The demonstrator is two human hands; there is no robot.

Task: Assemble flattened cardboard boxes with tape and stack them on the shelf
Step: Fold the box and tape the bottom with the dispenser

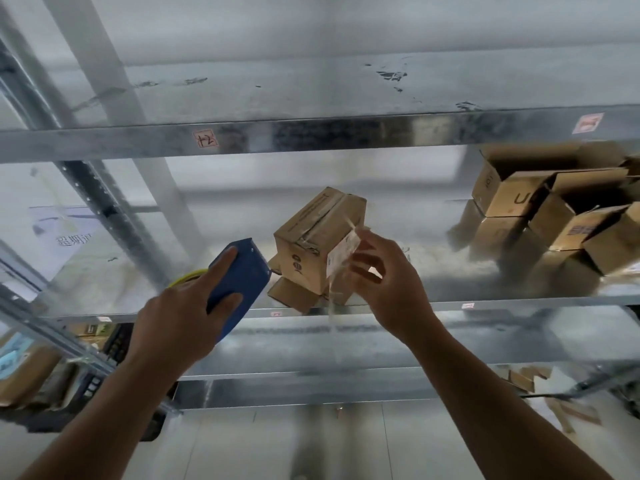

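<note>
A small cardboard box (313,233) stands tilted at the front of the metal shelf (485,299), with clear tape along its top seam and its lower flaps splayed open. My left hand (180,313) grips a blue tape dispenser (239,282) just left of the box, index finger stretched along its top; a yellow roll edge (185,277) shows behind it. My right hand (384,282) pinches a strip of clear tape (341,261) against the box's right side, and the tape's loose end hangs down below the shelf edge.
Several assembled cardboard boxes (554,216) are piled at the right of the same shelf. Another shelf (311,133) runs above. A perforated upright post (100,209) stands at the left. Packages (31,372) fill the lower left rack, and cardboard scraps (526,379) lie lower right.
</note>
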